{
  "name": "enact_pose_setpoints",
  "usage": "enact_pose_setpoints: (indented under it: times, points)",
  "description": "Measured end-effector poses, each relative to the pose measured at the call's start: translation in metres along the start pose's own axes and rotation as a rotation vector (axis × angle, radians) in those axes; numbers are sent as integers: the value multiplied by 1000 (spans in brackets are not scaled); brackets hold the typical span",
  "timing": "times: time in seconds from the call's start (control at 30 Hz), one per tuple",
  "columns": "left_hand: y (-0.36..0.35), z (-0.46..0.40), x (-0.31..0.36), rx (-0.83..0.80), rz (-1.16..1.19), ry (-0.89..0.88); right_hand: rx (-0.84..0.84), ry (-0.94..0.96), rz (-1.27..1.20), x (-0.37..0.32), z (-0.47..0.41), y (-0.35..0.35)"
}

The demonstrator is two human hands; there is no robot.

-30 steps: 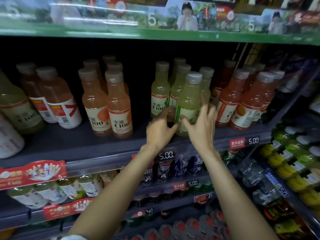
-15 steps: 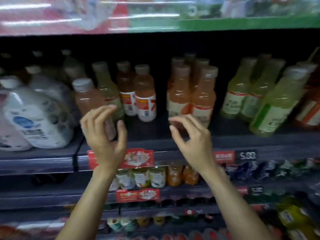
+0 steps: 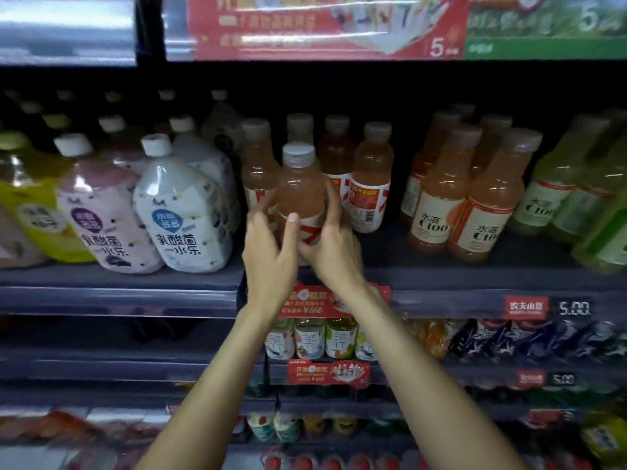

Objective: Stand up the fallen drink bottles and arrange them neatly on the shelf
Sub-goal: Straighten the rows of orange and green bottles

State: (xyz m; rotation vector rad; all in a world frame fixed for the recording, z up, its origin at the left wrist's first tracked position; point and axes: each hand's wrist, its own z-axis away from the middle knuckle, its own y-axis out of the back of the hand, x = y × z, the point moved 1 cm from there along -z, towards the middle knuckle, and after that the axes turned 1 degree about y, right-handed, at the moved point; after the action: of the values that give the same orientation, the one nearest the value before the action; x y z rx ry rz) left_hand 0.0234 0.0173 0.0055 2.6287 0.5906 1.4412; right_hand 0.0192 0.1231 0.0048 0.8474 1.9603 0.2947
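Your left hand (image 3: 271,256) and right hand (image 3: 330,247) together gripped one upright orange bottle (image 3: 300,188) at the shelf (image 3: 441,276) front.

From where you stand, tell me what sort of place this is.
Most likely a shop's drinks aisle: tiered dark shelves packed with labelled plastic drink bottles, red and black price tags reading 5.00 on the shelf edges, and a red promotional banner overhead.

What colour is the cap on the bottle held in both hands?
Pale grey-white cap, clearest in the head view.
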Motion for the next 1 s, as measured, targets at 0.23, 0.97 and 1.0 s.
enact_pose_setpoints:
  times: [0.23, 0.97, 1.0]
  points:
    - [-2, -24, -7, -42, 63, -115, 276, -11, 226, 25, -6, 26]
    - [-7, -70, -61, -38, -205, -76, 69, -29, 428, -20, -83, -20]
    - [-5, -69, -61, -45, -188, -82, 71, -28, 473, -20, -83, -18]
